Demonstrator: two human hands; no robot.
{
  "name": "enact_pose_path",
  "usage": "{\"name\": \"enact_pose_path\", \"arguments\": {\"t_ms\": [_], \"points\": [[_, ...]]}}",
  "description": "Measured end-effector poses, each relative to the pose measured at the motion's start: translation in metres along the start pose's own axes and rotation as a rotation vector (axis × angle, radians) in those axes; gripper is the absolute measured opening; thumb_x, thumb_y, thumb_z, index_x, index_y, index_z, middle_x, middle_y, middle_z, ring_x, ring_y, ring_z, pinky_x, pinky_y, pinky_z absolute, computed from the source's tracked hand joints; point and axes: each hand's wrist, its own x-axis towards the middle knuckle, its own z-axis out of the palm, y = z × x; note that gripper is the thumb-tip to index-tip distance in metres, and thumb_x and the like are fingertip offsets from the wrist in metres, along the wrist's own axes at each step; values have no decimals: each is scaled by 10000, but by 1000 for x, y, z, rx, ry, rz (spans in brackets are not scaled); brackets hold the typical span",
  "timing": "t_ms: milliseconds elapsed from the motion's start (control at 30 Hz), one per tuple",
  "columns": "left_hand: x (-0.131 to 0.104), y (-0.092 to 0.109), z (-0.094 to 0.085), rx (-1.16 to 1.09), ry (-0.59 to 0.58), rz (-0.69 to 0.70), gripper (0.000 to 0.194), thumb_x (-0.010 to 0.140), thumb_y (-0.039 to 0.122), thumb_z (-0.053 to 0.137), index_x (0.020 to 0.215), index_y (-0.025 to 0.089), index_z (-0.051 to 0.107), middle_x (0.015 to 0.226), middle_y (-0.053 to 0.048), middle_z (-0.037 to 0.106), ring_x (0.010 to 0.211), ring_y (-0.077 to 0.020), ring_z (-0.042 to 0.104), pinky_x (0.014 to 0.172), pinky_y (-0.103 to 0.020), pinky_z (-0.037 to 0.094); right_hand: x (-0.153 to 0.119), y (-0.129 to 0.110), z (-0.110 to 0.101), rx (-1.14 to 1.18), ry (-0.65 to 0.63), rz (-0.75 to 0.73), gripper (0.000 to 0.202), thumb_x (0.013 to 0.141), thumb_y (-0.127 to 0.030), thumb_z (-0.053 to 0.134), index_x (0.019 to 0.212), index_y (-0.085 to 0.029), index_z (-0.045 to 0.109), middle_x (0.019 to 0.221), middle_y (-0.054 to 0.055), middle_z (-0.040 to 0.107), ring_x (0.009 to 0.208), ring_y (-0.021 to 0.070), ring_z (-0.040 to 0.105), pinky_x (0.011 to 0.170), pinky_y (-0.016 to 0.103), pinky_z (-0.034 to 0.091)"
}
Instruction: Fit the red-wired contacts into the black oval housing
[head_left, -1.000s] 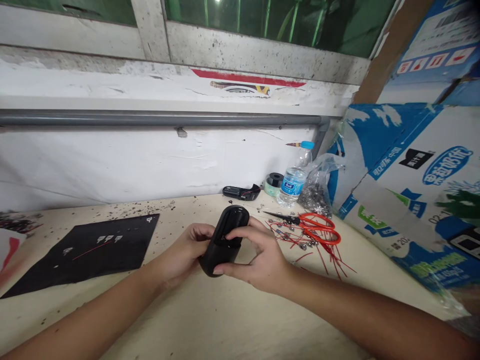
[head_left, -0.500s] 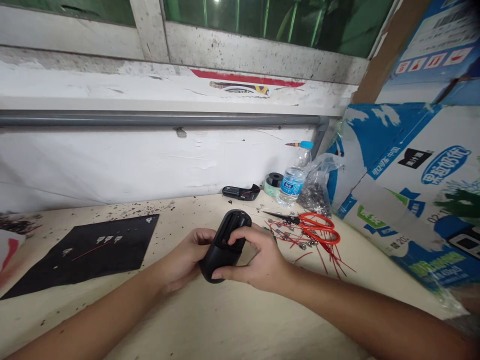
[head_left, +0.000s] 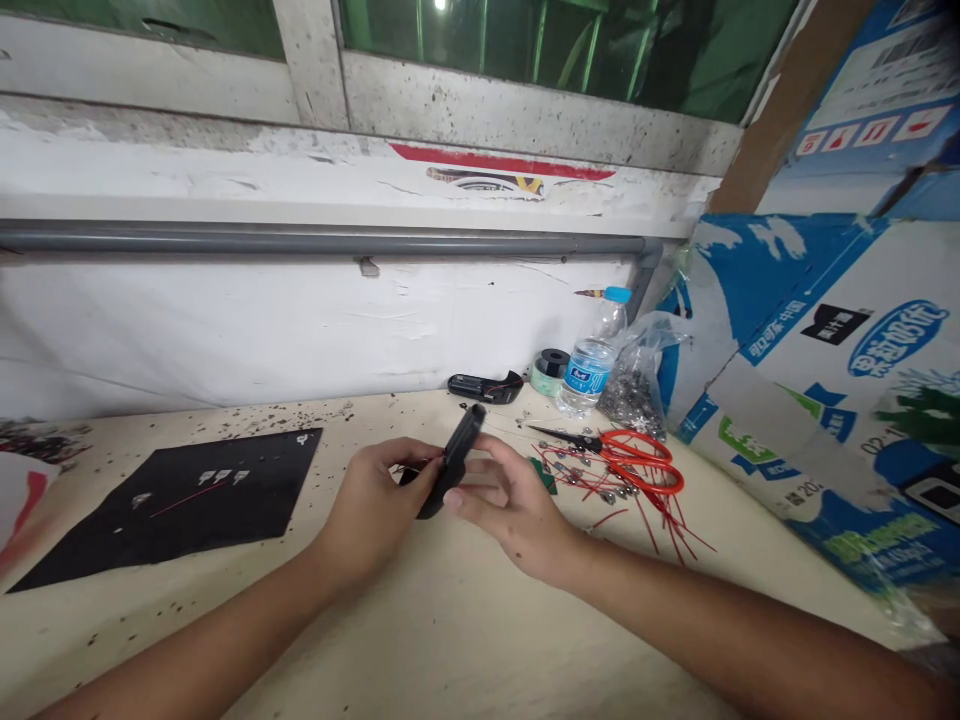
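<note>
A black plastic housing is held up over the table, turned so that its narrow edge shows. My left hand grips its left side, thumb pressed against it. Around the right side curve the fingers of my right hand, with the thumb near the housing's lower part; how firmly they touch it is hard to see. A bit of red wire shows by my left fingers. Behind, near the wall, lies another black housing part with a red wire in it.
Orange-handled scissors lie on red wires and small metal pieces at the right. Behind them stand a water bottle, a tape roll and a plastic bag. A black sheet lies left; cartons stand right.
The black housing has been turned from showing its open hollow face to edge-on. My right fingers have come out of its hollow, and my left thumb now presses on it.
</note>
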Motion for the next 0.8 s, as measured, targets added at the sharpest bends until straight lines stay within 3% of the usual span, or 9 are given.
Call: {"name": "enact_pose_path", "arguments": {"t_ms": [100, 167, 267, 367, 533, 733, 800], "points": [[-7, 6, 5, 137, -8, 173, 121, 800, 217, 692, 857, 221, 799, 945, -75, 759, 880, -265, 677, 779, -338, 507, 3, 0, 0, 80, 35, 77, 330, 775, -430, 777, 976, -215, 627, 979, 37, 705, 974, 220, 667, 865, 381, 573], [-8, 10, 5, 207, -59, 200, 131, 812, 237, 692, 881, 224, 803, 969, -79, 756, 894, -265, 678, 833, -350, 502, 6, 2, -3, 129, 57, 122, 305, 772, -432, 775, 909, -199, 632, 938, 32, 707, 932, 213, 669, 864, 383, 568], [-3, 11, -1, 167, -17, 116, 173, 849, 299, 660, 950, 220, 776, 1022, -78, 740, 968, -265, 663, 838, -343, 505, 10, 7, -8, 279, 90, 226, 350, 740, -391, 798, 980, -212, 617, 1008, 39, 708, 955, 225, 676, 809, 396, 581], [6, 7, -9, 51, 55, -60, 234, 851, 357, 664, 1006, 199, 740, 1013, -89, 725, 982, -271, 655, 760, -327, 513, 11, 11, -11, 341, 126, 256, 398, 705, -311, 813, 1021, -221, 588, 1023, 38, 703, 954, 225, 681, 799, 399, 581], [13, -3, -10, -269, -174, -351, 356, 812, 401, 729, 1087, 177, 700, 920, -80, 729, 751, -205, 680, 627, -284, 487, 11, 13, -14, 324, 95, 271, 445, 681, -265, 813, 1041, -231, 555, 999, 19, 694, 908, 210, 685, 779, 389, 585], [11, -8, -7, -377, -288, -290, 404, 776, 375, 779, 1104, 153, 699, 909, -91, 734, 784, -209, 685, 732, -319, 519, 15, 11, -22, 165, -54, 157, 443, 660, -238, 813, 1022, -211, 559, 976, 24, 697, 913, 209, 674, 837, 389, 561], [10, -10, -6, -383, -338, -268, 441, 777, 382, 780, 1147, 161, 687, 877, -80, 731, 722, -187, 671, 676, -296, 506, 15, 12, -22, 109, -64, 129, 450, 671, -237, 805, 1034, -215, 540, 985, 20, 690, 919, 201, 666, 823, 369, 555]]}}
